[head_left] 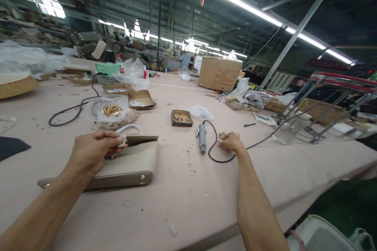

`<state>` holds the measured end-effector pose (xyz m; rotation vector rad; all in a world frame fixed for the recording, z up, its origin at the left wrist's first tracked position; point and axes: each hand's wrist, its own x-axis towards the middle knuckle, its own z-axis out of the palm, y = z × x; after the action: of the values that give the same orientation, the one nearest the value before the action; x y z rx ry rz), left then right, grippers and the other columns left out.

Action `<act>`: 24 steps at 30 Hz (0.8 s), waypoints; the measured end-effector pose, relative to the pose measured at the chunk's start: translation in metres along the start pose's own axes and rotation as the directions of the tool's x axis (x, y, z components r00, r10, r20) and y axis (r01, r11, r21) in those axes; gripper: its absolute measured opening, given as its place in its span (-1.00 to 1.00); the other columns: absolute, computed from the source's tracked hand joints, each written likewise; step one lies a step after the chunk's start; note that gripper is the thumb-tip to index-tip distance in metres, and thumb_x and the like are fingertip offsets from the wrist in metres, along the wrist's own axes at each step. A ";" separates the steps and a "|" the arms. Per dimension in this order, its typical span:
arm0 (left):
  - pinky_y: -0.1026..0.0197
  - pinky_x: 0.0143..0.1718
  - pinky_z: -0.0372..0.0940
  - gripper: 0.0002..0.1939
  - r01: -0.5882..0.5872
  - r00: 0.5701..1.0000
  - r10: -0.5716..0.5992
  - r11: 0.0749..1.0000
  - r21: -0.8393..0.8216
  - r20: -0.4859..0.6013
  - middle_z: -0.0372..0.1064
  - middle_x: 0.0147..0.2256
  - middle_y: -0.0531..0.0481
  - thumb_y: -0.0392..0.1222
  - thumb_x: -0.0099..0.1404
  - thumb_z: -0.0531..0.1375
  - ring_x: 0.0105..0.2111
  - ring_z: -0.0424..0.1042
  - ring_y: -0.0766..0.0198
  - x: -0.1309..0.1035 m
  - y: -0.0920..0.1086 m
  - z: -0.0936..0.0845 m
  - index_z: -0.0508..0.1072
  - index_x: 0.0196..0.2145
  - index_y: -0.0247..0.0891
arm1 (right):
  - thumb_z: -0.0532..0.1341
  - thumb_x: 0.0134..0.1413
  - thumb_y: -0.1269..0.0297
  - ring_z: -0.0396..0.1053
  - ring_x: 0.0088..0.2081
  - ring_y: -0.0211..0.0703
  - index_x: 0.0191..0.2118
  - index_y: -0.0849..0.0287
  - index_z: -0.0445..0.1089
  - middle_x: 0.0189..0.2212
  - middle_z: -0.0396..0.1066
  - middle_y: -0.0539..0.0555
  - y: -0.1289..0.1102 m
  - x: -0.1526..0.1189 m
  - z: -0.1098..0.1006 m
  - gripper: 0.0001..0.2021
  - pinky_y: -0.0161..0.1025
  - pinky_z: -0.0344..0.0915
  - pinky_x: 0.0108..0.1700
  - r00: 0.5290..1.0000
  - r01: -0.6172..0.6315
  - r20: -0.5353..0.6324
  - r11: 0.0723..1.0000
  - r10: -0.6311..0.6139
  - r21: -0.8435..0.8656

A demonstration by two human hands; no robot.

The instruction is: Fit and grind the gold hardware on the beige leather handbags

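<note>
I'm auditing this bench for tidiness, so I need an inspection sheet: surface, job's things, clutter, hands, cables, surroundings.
Surface: pale pink table, scattered with small crumbs of debris.
Job's things: beige handbag lying flat; electric screwdriver lying beside it, untouched; small gold hardware pieces.
Clutter: small box of metal parts, plastic bag of gold fittings, open cardboard trays, large cardboard carton.
Hands: left hand grips the handbag's top edge; right hand closed over the gold hardware pieces.
Cables: screwdriver cord loops past the right hand; black cable curls at far left.
Surroundings: factory hall, strip lights, metal rack at right.
</note>
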<state>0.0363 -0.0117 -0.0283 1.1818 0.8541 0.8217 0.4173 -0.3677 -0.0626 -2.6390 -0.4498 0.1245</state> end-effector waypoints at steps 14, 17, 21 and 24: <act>0.36 -0.61 0.35 -0.55 -0.019 0.999 0.020 1.000 -0.023 0.036 0.52 -0.47 -0.18 -0.32 -0.28 0.48 -0.51 0.54 0.07 -0.005 0.003 0.000 0.45 -0.38 -0.41 | 0.38 -0.31 0.42 0.29 -0.56 -0.26 -0.37 0.24 0.53 -0.63 0.36 -0.02 -0.002 -0.001 0.010 -0.78 -0.37 0.17 -0.48 0.998 0.005 0.064 0.973 -0.021 0.232; 0.38 -0.66 0.28 -0.57 -0.014 0.998 0.016 1.000 -0.023 0.060 0.52 -0.47 -0.18 -0.31 -0.24 0.46 -0.55 0.53 0.09 -0.007 0.005 0.000 0.44 -0.37 -0.39 | 0.35 -0.20 0.24 0.27 -0.55 -0.24 -0.26 0.27 0.54 -0.57 0.36 0.00 -0.010 -0.013 0.001 -0.70 -0.32 0.22 -0.48 0.993 0.092 0.029 0.909 -0.114 0.406; 0.32 -0.58 0.40 -0.60 -0.023 0.994 0.030 0.998 -0.061 0.103 0.52 -0.47 -0.19 -0.33 -0.21 0.46 -0.50 0.57 0.05 -0.009 0.007 -0.002 0.43 -0.38 -0.39 | 0.40 -0.16 0.03 0.31 -0.49 -0.20 -0.20 0.28 0.53 -0.50 0.37 0.03 -0.031 -0.037 -0.013 -0.55 -0.23 0.33 -0.39 0.964 0.216 -0.002 0.775 -0.267 0.594; 0.32 -0.58 0.41 -0.62 -0.048 0.991 0.057 0.996 -0.071 0.125 0.52 -0.46 -0.19 -0.34 -0.18 0.45 -0.48 0.58 0.04 -0.011 0.005 -0.003 0.42 -0.38 -0.39 | 0.46 -0.17 -0.07 0.38 -0.41 -0.13 -0.23 0.26 0.51 -0.43 0.42 0.10 -0.054 -0.051 -0.020 -0.51 -0.15 0.41 -0.29 0.936 0.275 -0.025 0.686 -0.351 0.673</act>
<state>0.0283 -0.0194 -0.0221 1.1875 0.6887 0.8033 0.3563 -0.3479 -0.0192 -1.8140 -0.7317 0.2634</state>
